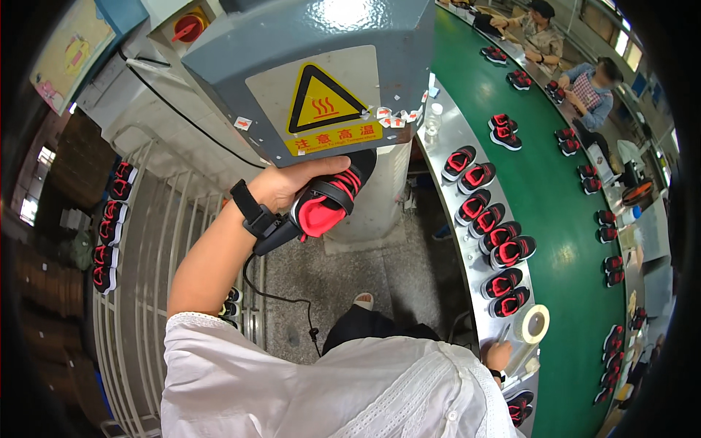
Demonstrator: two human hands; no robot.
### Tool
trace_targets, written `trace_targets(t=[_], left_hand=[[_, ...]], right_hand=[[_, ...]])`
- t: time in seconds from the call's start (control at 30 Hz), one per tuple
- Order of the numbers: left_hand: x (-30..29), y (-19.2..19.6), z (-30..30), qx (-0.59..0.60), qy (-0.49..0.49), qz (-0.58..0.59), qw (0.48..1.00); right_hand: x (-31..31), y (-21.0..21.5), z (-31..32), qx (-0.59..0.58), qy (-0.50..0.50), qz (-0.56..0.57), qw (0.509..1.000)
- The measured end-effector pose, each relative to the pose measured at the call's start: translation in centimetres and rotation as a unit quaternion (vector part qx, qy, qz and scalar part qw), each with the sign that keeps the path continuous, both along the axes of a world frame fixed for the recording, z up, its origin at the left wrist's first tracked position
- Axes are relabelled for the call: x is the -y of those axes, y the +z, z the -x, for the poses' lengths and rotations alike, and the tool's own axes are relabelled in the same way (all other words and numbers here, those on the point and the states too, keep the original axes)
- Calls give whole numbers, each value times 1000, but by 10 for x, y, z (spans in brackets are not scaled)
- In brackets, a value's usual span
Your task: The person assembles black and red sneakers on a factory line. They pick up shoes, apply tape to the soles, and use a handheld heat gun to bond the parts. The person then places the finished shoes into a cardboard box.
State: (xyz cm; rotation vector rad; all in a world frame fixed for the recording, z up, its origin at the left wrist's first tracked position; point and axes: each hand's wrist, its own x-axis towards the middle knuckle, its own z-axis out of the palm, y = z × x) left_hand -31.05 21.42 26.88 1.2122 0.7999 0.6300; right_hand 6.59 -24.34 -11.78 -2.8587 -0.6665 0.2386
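My left hand [290, 182] is closed around a black sneaker with red laces and a red lining [325, 208]. It holds the shoe up against the lower edge of a grey machine housing [219, 80], and the toe passes partly out of sight beneath it. A black strap with a small device circles that wrist. My right hand [498, 355] rests low at the metal ledge [478, 281], fingers curled in; whatever they grip is too small to make out. Beside it stands a roll of pale labels or tape [535, 324].
Pairs of similar sneakers [500, 244] line the ledge along a green conveyor belt [562, 255]. A clear bottle [434, 120] stands farther up. More shoes sit on a metal rack [139, 292] at left. Two people [595, 91] work across the belt. A cable [281, 298] hangs near my legs.
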Motion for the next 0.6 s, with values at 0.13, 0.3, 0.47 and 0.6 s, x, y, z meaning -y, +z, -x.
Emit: trace_targets(t=[0.13,0.3,0.47,0.6], left_hand=[[-2,2,4,0,21,18,1000],[5,16,5,-13,33,22,999],[11,20,7,-28,38,7,999],[12,27,7,-56,48,5,997]], right_hand=[[-4,-3,-4,-8,0,2,1000],[-8,-1,-1,-5,-16,30,999],[-11,-2,1,2,-26,25,999],[-12,-4,2,9,-23,25,999]])
